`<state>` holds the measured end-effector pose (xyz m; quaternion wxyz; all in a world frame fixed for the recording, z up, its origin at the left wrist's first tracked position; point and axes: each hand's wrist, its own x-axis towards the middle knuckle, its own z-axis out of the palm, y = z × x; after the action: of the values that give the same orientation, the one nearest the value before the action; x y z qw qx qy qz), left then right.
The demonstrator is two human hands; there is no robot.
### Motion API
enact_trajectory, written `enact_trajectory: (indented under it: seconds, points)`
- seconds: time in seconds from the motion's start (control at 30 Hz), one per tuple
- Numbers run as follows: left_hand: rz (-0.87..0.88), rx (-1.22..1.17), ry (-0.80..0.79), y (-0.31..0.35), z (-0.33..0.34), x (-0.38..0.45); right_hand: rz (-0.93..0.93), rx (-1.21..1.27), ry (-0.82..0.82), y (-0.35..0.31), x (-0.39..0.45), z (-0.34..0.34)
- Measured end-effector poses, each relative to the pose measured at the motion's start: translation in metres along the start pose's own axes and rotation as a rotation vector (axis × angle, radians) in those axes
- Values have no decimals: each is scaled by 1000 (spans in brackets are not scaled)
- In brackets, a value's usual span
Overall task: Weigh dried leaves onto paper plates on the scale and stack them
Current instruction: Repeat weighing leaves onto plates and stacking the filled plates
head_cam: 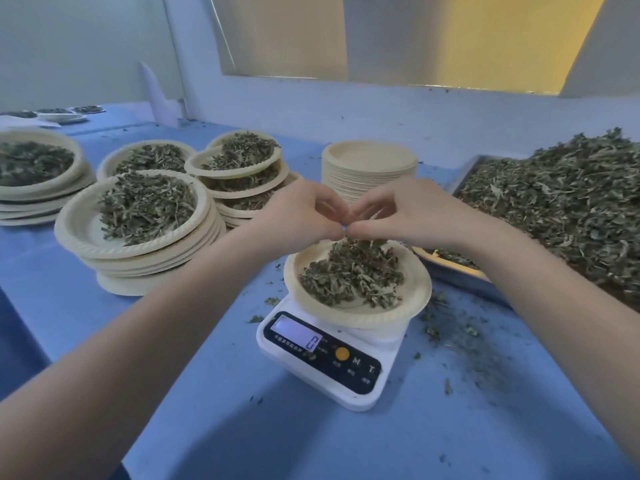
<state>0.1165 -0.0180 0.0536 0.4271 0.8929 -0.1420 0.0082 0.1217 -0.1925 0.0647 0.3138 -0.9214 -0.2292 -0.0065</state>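
We are holding both hands over the paper plate [360,308] on the scale [332,372], which is sitting in the middle of the tabletop [214,427]. Our left hand [304,216] and our right hand [391,213] are touching at the fingertips, with the fingers curled in. They are pinching a little bit of dried leaves [351,275] right above the pile on the plate. The little screen [297,332] on the scale is showing what looks like a zero, but it is blurry.

We think the leaves are very light and crumbly. They are breaking and falling easily; lots of crumbs [460,341] are lying on the tabletop near the scale. So we are taking small pinches with our fingertips and dropping them gently.

The plate looks thin and bendy. We think it is best to lift it with both hands under the rim, keeping it flat so nothing is spilling.

The big heap of leaves is sitting in the tray [464,174] at the right edge. The empty plates [369,168] are standing behind the scale. The full stacks [138,223] are waiting toward the left edge.
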Motion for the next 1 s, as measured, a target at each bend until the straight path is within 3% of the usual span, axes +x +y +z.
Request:
enact_trajectory:
  seconds: [0.3, 0.67, 0.9, 1.0]
  points:
    - [43, 1, -75, -5, 2, -1, -28, -19, 0, 3, -4, 7]
    - [104, 17, -17, 17, 38, 25, 73, -21, 66, 27, -14, -21]
    - [210, 253, -56, 74, 110, 69, 225, -105, 208, 87, -34, -59]
    - [203, 386, -208, 84, 133, 88, 286, -238, 116, 114, -39, -69]
